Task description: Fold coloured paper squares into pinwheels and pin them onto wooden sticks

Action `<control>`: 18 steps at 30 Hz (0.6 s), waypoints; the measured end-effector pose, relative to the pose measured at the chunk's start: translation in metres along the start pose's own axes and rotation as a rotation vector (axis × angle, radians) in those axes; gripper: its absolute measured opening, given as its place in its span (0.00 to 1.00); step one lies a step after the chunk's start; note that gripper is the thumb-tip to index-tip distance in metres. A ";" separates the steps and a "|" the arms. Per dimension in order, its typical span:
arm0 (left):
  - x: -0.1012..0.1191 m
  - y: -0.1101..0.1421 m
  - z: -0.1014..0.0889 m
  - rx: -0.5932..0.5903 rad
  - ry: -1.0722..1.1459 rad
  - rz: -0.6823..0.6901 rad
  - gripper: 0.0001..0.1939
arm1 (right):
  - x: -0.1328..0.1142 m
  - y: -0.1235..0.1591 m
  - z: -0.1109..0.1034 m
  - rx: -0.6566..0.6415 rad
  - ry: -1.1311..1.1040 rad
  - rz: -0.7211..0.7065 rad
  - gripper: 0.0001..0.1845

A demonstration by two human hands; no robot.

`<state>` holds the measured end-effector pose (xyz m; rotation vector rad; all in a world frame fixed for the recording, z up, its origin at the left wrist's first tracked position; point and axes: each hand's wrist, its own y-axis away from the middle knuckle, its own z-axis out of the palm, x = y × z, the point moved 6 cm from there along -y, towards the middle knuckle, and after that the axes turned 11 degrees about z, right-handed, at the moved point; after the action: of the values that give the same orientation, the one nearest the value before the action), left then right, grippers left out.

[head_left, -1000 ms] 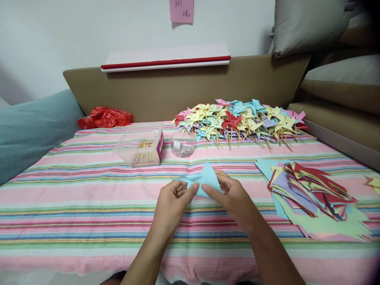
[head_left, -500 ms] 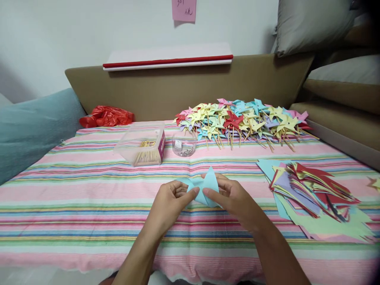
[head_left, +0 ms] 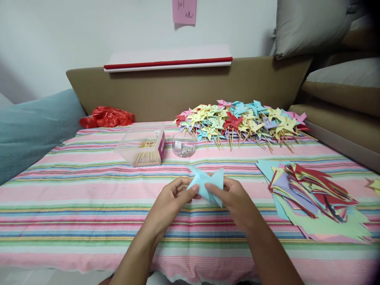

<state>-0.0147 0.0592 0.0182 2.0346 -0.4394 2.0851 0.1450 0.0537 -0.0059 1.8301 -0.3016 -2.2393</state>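
A light blue paper pinwheel is pinched between my two hands above the striped cloth, its blades folded in toward the middle and their tips pointing outward. My left hand grips its left side, thumb in front and fingers curled behind. On the right side, my right hand presses its thumb near the centre, with the other fingers mostly hidden behind the paper. Beyond the hands stand a clear round container with small shiny metal pieces and a clear plastic box of thin wooden sticks.
A heap of finished paper pinwheels on sticks lies at the back right. Stacked coloured paper, with dark scissors on it, is at the right. A red plastic bag lies back left, and a blue cushion borders the left.
The light blue paper has turned in my hands, and its blades now spread in a pinwheel shape. My right thumb has moved slightly right and up.
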 end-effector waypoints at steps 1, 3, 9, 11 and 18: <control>-0.001 0.000 0.001 0.023 0.047 -0.008 0.15 | 0.001 -0.002 -0.003 0.054 -0.081 -0.003 0.15; -0.004 -0.001 0.004 0.072 0.123 -0.017 0.17 | 0.003 -0.004 -0.004 0.115 -0.253 -0.013 0.14; -0.010 -0.004 0.024 0.194 0.262 0.090 0.23 | 0.006 -0.003 0.018 0.071 -0.518 -0.060 0.12; -0.010 -0.004 0.027 0.263 0.287 0.132 0.20 | 0.008 -0.001 0.027 0.069 -0.552 -0.062 0.11; -0.012 0.000 0.021 0.416 0.294 0.137 0.13 | 0.010 0.001 0.039 0.020 -0.529 -0.080 0.12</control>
<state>0.0058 0.0526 0.0065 1.8825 -0.1022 2.6940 0.1048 0.0499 -0.0072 1.2434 -0.3440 -2.7564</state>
